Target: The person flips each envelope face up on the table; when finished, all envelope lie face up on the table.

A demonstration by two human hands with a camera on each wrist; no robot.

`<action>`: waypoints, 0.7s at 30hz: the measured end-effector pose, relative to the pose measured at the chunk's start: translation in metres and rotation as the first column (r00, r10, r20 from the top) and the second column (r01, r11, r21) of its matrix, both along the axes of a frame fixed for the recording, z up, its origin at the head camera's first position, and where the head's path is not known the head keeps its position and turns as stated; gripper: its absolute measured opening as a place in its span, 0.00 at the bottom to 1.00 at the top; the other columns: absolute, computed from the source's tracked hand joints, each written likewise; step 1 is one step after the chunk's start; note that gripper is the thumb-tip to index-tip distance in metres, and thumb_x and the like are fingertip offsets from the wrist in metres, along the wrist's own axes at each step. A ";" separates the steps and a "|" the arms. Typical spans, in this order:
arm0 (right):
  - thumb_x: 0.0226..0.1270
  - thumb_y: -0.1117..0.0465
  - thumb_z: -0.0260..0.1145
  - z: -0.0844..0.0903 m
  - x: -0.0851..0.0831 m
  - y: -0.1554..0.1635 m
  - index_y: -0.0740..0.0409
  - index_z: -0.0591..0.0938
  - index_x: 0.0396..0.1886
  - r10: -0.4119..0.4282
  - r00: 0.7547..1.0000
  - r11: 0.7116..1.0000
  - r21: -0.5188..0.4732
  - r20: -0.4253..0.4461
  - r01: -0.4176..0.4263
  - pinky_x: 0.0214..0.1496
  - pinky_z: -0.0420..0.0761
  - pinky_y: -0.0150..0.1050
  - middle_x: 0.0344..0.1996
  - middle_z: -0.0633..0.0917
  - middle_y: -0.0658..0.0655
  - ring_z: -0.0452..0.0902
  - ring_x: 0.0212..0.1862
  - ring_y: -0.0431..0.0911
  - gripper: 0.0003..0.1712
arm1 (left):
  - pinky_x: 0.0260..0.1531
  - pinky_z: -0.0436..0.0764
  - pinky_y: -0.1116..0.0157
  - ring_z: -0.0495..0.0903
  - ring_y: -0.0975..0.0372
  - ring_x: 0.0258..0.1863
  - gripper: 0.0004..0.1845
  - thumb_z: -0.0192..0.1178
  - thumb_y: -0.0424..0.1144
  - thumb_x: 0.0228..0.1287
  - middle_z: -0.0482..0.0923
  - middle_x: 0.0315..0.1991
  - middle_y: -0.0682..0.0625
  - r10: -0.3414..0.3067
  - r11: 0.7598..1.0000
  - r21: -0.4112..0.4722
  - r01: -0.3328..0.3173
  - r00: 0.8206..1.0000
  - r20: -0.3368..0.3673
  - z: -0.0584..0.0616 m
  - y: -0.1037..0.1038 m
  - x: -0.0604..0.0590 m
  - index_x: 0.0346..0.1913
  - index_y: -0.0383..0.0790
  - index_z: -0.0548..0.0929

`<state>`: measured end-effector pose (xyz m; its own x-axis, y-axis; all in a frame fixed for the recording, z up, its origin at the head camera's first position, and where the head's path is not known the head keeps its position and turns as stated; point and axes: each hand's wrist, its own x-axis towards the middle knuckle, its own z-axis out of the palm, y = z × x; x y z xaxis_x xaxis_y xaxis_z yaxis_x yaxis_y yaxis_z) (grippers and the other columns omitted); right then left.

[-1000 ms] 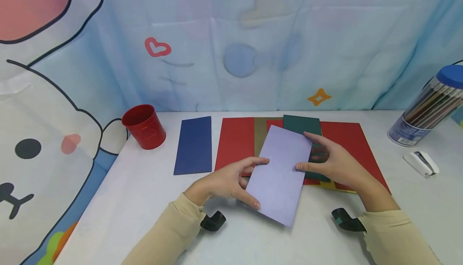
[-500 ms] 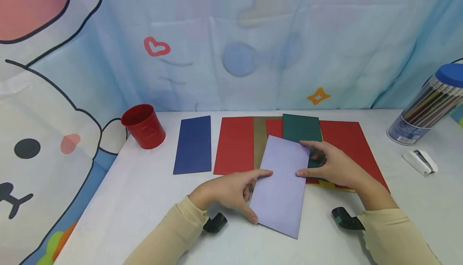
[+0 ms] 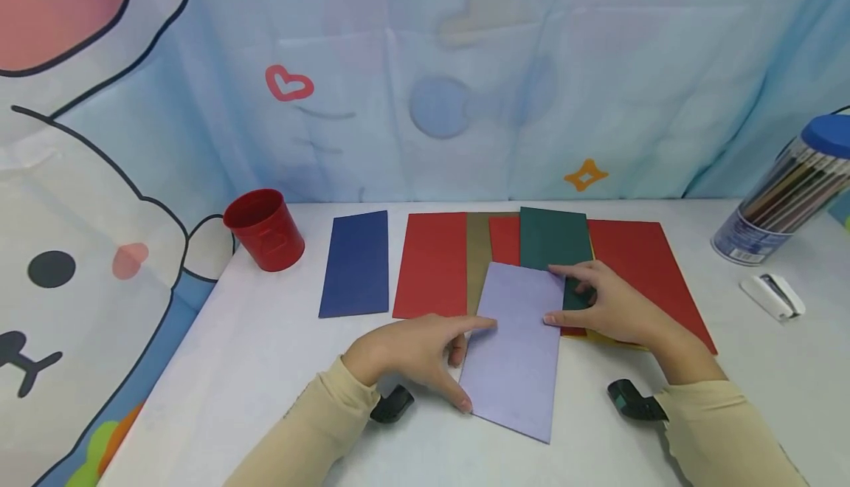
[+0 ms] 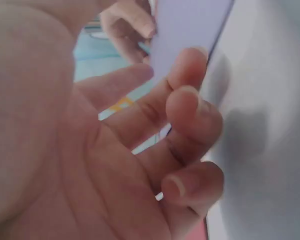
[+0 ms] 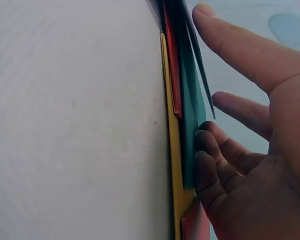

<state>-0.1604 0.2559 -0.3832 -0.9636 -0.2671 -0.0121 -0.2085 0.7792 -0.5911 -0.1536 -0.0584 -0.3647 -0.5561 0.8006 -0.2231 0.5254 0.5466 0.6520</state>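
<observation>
A lavender card [image 3: 514, 354] lies at a slant in the middle of the table, its far end over a row of overlapping cards. At its left edge is my left hand [image 3: 415, 350], index fingertip on the card and thumb at the near left corner. Along the right edge, my right hand [image 3: 617, 313] touches it with thumb and index finger. Under its far end are a green card [image 3: 551, 236] and an olive card [image 3: 477, 258]. In the right wrist view, the dark edge of the lavender card stands slightly off the green card [image 5: 190, 150], beside my loosely bent fingers.
Left of the row lies a blue card [image 3: 355, 266], with a red mug [image 3: 265, 232] beyond it. Red cards [image 3: 432, 266] flank the row. At right stand a tub of pencils [image 3: 783, 192] and a white stapler [image 3: 773, 297]. A patterned curtain [image 3: 412, 44] hangs behind.
The lavender card has come toward me and down onto the table, turning straighter. Both hands moved with it, and most of this happened in the first half second.
</observation>
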 end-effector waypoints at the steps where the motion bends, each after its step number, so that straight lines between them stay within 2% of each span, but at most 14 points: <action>1: 0.54 0.40 0.79 0.000 0.000 0.000 0.62 0.72 0.71 -0.002 1.000 1.000 0.000 0.001 0.002 0.44 0.83 0.53 0.61 0.69 0.69 0.71 0.56 0.63 0.51 | 0.32 0.73 0.71 0.74 0.69 0.30 0.54 0.83 0.48 0.45 0.76 0.32 0.58 -0.001 1.000 0.019 0.001 1.000 0.013 0.001 -0.001 -0.001 0.76 0.49 0.65; 3: 0.54 0.40 0.78 0.000 0.001 0.000 0.62 0.71 0.72 -0.007 1.000 1.000 -0.001 0.005 0.007 0.44 0.83 0.53 0.61 0.69 0.69 0.71 0.56 0.62 0.52 | 0.32 0.74 0.71 0.75 0.67 0.31 0.54 0.83 0.47 0.46 0.76 0.34 0.57 0.001 0.999 0.054 -0.003 0.999 0.039 0.003 -0.004 -0.003 0.77 0.50 0.65; 7: 0.54 0.39 0.78 -0.001 0.001 0.000 0.61 0.70 0.73 -0.009 1.000 1.000 -0.012 0.013 0.009 0.44 0.83 0.52 0.61 0.69 0.68 0.70 0.56 0.61 0.53 | 0.32 0.74 0.71 0.75 0.66 0.29 0.54 0.83 0.48 0.46 0.76 0.37 0.57 -0.021 0.996 0.084 0.017 0.999 0.045 0.000 -0.010 -0.002 0.77 0.51 0.65; 14: 0.54 0.41 0.79 -0.002 0.001 0.000 0.58 0.73 0.71 -0.004 1.000 1.000 -0.023 -0.003 0.004 0.44 0.83 0.52 0.59 0.70 0.67 0.70 0.55 0.60 0.49 | 0.34 0.72 0.73 0.71 0.68 0.33 0.54 0.82 0.50 0.46 0.73 0.41 0.58 -0.075 0.991 0.111 0.078 0.997 -0.028 -0.014 -0.014 0.004 0.76 0.47 0.65; 21: 0.52 0.40 0.80 -0.008 0.000 0.001 0.62 0.78 0.67 0.004 1.000 1.000 0.009 -0.018 -0.004 0.49 0.81 0.56 0.56 0.71 0.65 0.67 0.58 0.61 0.47 | 0.48 0.70 0.73 0.69 0.71 0.44 0.56 0.81 0.56 0.45 0.70 0.42 0.59 -0.104 0.993 0.049 0.110 0.988 -0.115 -0.020 -0.010 0.009 0.76 0.45 0.64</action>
